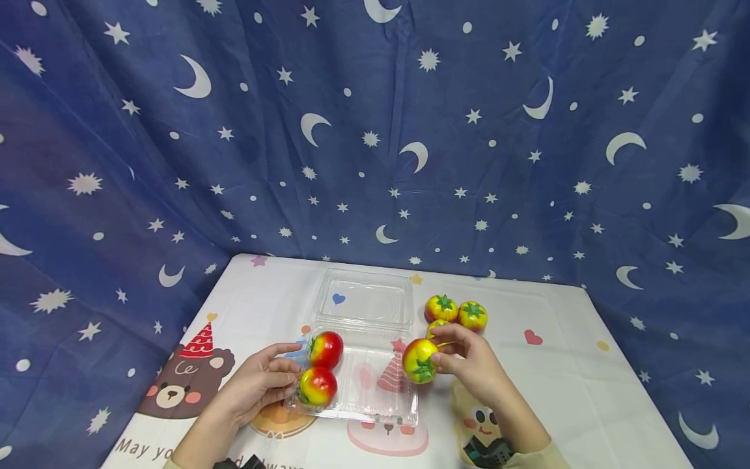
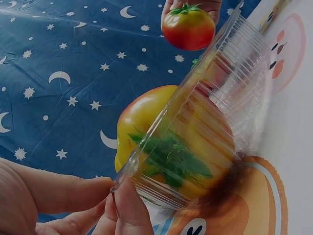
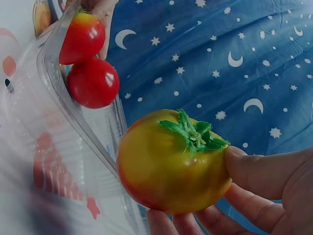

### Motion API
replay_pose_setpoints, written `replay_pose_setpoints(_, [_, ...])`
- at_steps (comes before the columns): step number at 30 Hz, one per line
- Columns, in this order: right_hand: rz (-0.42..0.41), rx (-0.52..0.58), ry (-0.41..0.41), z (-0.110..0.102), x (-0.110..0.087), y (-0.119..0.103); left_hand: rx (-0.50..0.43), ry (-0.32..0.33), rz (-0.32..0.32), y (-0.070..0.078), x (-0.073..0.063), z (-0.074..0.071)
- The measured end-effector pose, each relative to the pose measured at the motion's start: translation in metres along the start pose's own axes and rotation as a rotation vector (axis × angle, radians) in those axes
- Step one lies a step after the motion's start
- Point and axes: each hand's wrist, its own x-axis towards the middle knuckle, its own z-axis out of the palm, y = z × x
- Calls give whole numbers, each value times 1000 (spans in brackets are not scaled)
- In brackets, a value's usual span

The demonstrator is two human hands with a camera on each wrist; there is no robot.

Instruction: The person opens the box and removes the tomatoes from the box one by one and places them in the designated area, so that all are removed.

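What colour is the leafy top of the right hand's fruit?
The leafy top is green, clearest in the right wrist view.

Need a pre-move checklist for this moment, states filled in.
1. Right hand has a hold on its tomato: ok, thumb and fingers around it.
2. Container steadied: ok, left hand pinches its rim.
3. Lid out of the way: ok, opened back, away from both hands.
4. Room inside: ok, two tomatoes sit at left, right side bare.
5. Held tomato clear of the rim: cannot tell, they overlap in view.
6. All tomatoes collected: not ok, three others remain beyond the right hand.
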Motion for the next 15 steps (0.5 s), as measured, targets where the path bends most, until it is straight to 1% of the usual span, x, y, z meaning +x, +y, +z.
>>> replay_pose_setpoints(6, [24,40,17,-6,-4,3,0,-5,0,0,0,0])
replay_pose_setpoints(15, [46,42,27,-16,-7,7,-1,-1,-3,0,0,0])
